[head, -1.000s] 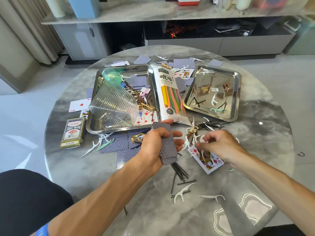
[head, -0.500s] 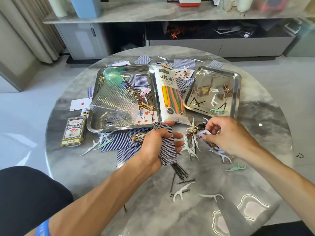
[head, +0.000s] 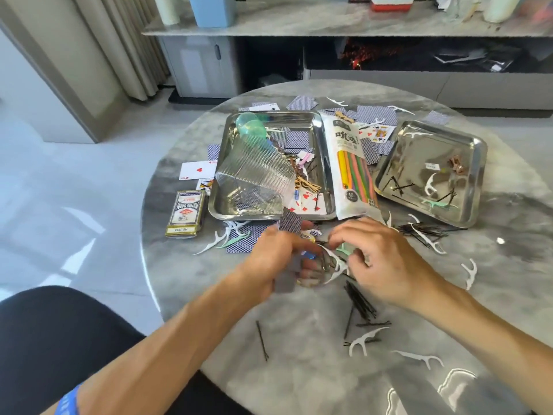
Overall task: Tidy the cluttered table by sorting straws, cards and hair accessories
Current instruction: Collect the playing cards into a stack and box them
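Gathering loose playing cards looks to be the step in hand, and the big steel tray (head: 324, 175) serves as the landmark. Left of the tray a card box (head: 186, 213) lies flat on the surface (head: 299, 369), with a heart card (head: 197, 169) just beyond it. Just in front of the tray the left hand (head: 276, 259) grips a stack of cards (head: 289, 227), fingers curled round it, though the hand is blurred. Beside it the right hand (head: 386, 266) has its fingers bent toward the stack; whether it pinches a card I cannot tell. Right of the tray, touching its rim, lies the pack of straws (head: 354, 172), and further right sits a smaller tray (head: 475, 175) holding a few hair pins and floss picks. More hair pins (head: 360, 301) lie in front of the tray, near the right hand. To do this well, I judge each new card should slide squarely onto the stack, edges aligned, while the left hand keeps a firm grip, and stray floss picks (head: 363, 339) should be kept out of the pile.
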Available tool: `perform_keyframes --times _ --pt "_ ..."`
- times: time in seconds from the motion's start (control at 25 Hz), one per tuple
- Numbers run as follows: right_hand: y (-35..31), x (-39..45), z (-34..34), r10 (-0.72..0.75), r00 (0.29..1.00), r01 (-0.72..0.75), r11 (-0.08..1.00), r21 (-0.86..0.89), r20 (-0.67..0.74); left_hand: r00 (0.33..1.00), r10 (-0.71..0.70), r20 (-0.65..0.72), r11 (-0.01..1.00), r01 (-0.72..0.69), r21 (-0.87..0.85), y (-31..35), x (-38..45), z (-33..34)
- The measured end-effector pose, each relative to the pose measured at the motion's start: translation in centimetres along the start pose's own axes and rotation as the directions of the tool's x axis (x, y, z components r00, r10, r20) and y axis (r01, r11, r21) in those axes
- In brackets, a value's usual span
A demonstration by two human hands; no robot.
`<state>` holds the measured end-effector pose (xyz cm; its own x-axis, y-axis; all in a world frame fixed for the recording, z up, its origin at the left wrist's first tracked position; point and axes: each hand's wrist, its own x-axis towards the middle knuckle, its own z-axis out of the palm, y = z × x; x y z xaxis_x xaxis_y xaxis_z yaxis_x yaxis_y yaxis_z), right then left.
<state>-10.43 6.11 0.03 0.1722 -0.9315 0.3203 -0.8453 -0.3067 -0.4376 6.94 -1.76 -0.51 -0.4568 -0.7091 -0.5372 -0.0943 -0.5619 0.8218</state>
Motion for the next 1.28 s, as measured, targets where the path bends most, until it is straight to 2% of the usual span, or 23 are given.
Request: perform_keyframes --times 0.04,0.08,0.12,0.16,0.2,0.24,0.32,0.44,0.56,0.68,0.76,0.84,0.92,1.0,1.12,1.2,1.28 --pt "0.2 0.0 0.8 0.009 0.999 -0.007 0.998 -0.066 0.037 0.993 0.115 -0.04 0.938 -0.096 0.333 0.0 -0.2 -1.5" --pt "0.6 -0.2 1.9 0.021 0.992 -0.004 0.991 -0.132 0.127 0.974 0.226 0.008 0.737 -0.177 0.652 -0.2 -0.5 -3.0" --pt "0.7 -0.4 2.9 0.062 0.967 -0.016 0.983 -0.183 0.247 0.956 0.278 0.094 0.487 -0.224 0.844 -0.7 -0.8 -4.0" --pt "0.9 -0.5 3.8 0.119 0.929 -0.04 0.973 -0.226 0.349 0.951 0.267 0.153 0.303 -0.234 0.924 -1.2 -1.2 -4.8" --pt "1.1 -0.7 4.4 0.166 0.896 -0.057 0.962 -0.266 0.412 0.953 0.236 0.189 0.197 -0.237 0.951 -1.8 -1.3 -5.3" --pt "1.4 -0.8 4.8 0.184 0.883 -0.058 0.956 -0.288 0.433 0.953 0.208 0.22 0.15 -0.254 0.955 -2.2 -1.5 -5.6" --pt "1.5 -0.8 4.7 0.159 0.909 -0.043 0.955 -0.293 0.385 0.943 0.176 0.284 0.162 -0.312 0.936 -2.0 -1.8 -5.8" --pt "1.3 -0.3 4.2 0.133 0.949 -0.041 0.952 -0.304 0.288 0.917 0.214 0.337 0.208 -0.38 0.901 -2.1 -1.7 -5.7" --pt "1.1 1.5 5.5 0.181 0.92 -0.102 0.967 -0.233 0.348 0.925 0.243 0.292 0.161 -0.335 0.928 -2.6 -1.5 -5.2" --pt "1.1 2.8 6.9 0.235 0.885 -0.126 0.952 -0.278 0.403 0.936 0.273 0.223 0.189 -0.28 0.941 -1.9 -0.9 -5.4" --pt "1.1 2.0 6.3 0.143 0.921 -0.063 0.973 -0.224 0.363 0.928 0.271 0.255 0.182 -0.31 0.933 -1.7 -0.5 -5.6" --pt "1.7 0.3 5.2 0.056 0.926 0.025 0.978 -0.209 0.374 0.917 0.265 0.298 0.169 -0.348 0.922 -1.5 -0.3 -5.6" --pt "2.5 -0.8 3.7 0.066 0.92 0.026 0.973 -0.228 0.387 0.92 0.257 0.295 0.181 -0.345 0.921 -1.2 -0.1 -5.5" --pt "3.1 -1.1 2.8 0.121 0.923 -0.022 0.964 -0.263 0.366 0.916 0.258 0.308 0.134 -0.349 0.928 -1.1 -0.1 -5.5" --pt "3.7 -0.6 2.2 0.233 0.93 -0.135 0.936 -0.325 0.283 0.921 0.25 0.299 0.008 -0.311 0.95 -1.7 0.1 -5.3" --pt "3.9 -0.2 1.6 0.345 0.91 -0.21 0.86 -0.465 0.228 0.917 0.273 0.291 -0.063 -0.284 0.957 -2.0 0.3 -5.4" --pt "4.0 0.2 1.1 0.358 0.923 -0.238 0.817 -0.525 0.139 0.906 0.292 0.306 -0.085 -0.295 0.952 -2.0 0.4 -5.5"
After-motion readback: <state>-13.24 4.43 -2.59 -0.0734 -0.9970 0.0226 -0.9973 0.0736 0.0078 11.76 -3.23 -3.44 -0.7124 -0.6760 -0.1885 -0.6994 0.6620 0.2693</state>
